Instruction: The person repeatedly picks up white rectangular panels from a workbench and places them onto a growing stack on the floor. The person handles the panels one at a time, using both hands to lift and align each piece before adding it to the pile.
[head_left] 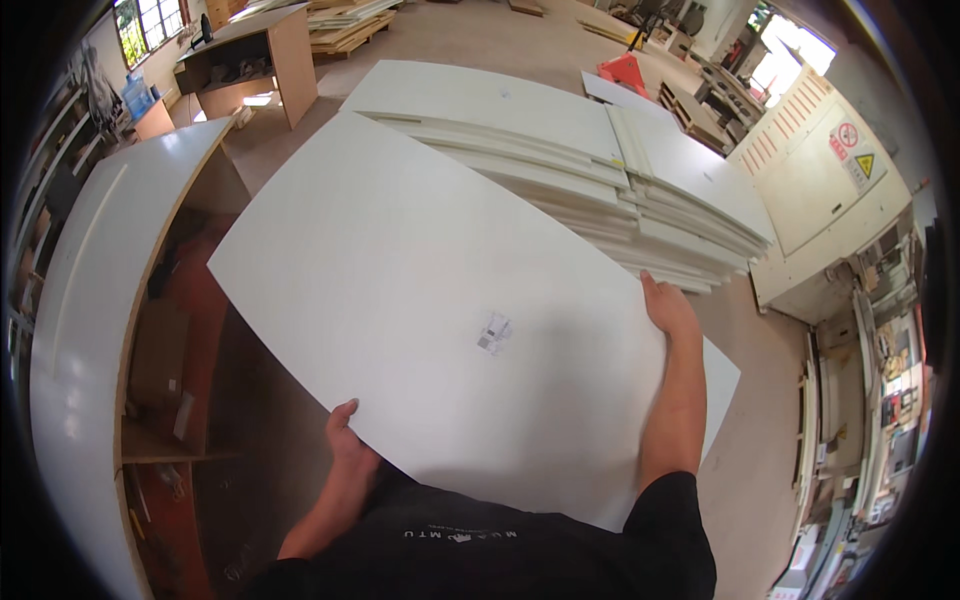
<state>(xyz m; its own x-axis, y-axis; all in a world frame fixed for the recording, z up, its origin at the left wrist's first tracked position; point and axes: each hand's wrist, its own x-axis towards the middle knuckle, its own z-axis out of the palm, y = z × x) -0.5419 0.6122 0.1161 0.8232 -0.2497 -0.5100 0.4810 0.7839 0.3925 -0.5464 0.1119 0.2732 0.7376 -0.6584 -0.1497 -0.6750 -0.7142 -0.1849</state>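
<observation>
A large white panel (420,250) spans the space in front of my body, tilted, its near edge close to my black shirt. On its face sits a small printed label (493,333). My left hand (350,440) grips the panel's near left edge, thumb on top and the other fingers hidden beneath. Along the far right edge, my right hand (668,303) is closed on the panel, its forearm crossing over the white surface. Beyond it lie stacks of similar white panels (500,100), partly covered by the one I hold.
A workbench (100,270) with open shelves stands close on my left. To the right is a cream metal cabinet (835,170) with warning signs. Farther off are a wooden desk (290,70), a red pallet jack (622,72) and stacked boards (350,25).
</observation>
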